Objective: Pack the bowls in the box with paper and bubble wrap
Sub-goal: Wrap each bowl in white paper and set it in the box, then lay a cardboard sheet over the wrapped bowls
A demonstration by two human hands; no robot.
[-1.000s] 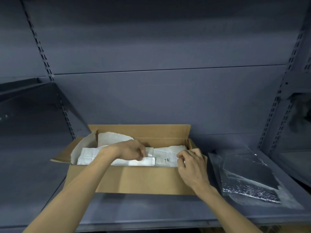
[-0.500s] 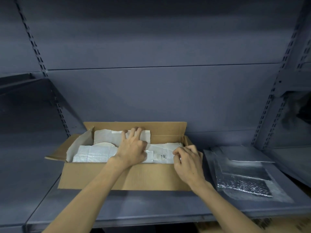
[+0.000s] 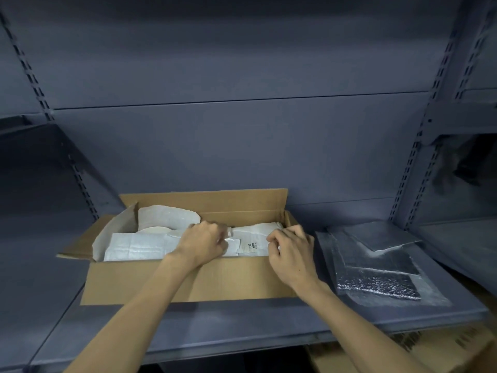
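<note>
An open cardboard box point(image 3: 228, 281) stands on the grey shelf, filled with white paper-wrapped bundles point(image 3: 139, 244). A pale bowl rim point(image 3: 154, 229) peeks out among the wrapping at the box's left. My left hand point(image 3: 203, 242) is curled over the middle of the box, fingers closed on the white wrapping. At the box's right end, my right hand point(image 3: 291, 247) pinches the edge of a wrapped bundle with a small printed label point(image 3: 251, 246).
Silvery bubble wrap sheets point(image 3: 376, 267) lie stacked on the shelf right of the box. The shelf's front edge point(image 3: 242, 343) runs below my forearms. Slotted uprights point(image 3: 411, 168) and a back panel stand behind. A cardboard carton point(image 3: 443, 351) sits below at the right.
My left hand came back from the far side of the box, where it lay flat with fingers spread, and now grips the wrapping in the middle. My right hand stayed at the right end.
</note>
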